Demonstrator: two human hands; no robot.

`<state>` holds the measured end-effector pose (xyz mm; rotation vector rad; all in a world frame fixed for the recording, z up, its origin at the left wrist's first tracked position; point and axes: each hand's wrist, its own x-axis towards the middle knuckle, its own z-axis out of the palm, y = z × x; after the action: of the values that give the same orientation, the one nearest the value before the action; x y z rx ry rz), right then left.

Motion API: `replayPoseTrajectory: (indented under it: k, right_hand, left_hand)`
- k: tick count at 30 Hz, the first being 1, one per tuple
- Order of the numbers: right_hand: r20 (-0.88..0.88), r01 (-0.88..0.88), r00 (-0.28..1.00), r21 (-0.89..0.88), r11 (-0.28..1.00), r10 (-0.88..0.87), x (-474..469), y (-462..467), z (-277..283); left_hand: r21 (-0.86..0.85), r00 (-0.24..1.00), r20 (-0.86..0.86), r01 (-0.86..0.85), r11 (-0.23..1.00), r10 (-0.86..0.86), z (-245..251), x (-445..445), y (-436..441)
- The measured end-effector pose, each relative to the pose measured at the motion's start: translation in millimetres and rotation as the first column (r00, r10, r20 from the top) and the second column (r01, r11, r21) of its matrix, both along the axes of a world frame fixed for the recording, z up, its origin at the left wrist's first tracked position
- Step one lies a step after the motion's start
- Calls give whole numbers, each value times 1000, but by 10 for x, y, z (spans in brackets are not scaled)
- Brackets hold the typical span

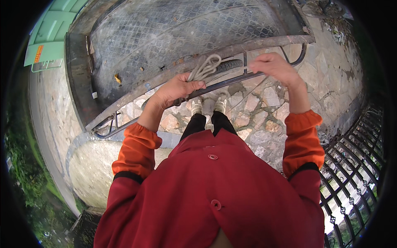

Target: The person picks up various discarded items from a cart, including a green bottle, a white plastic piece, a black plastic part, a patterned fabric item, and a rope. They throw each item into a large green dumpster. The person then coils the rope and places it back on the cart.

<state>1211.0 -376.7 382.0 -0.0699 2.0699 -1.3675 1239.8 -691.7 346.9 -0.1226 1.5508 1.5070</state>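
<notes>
My left hand [181, 88] is closed around a looped bundle of pale rope [205, 67], its loops sticking up past the fingers, beside the metal side rail [226, 83] of a cart. To the right, my right hand [273, 66] pinches a length of the rope, which stretches across from the bundle; a thinner stretch slants down below that hand towards the paving. Behind the rope, a rubber tyre [230, 65] shows between the cart's edge and the rail. Both hands are above the near side of the cart bed [173, 40].
The cart's raised left wall [77, 77] and near rim lie in front of me. A green container [52, 28] stands at the upper left. Stone paving [260, 108] surrounds my shoes [220, 104]. A black metal fence [350, 173] runs at the lower right.
</notes>
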Motion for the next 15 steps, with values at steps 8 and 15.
replayPoseTrajectory:
  k: [8,15]
  right_hand:
    - [225,157,973,-459,874,-56,161,-405,274]
    - [596,561,747,-326,761,-295,583,-1363,-198]
  left_hand:
    - [212,980,23,-200,957,199,-60,-79,-8]
    - [270,924,172,-376,886,340,-180,45,-12]
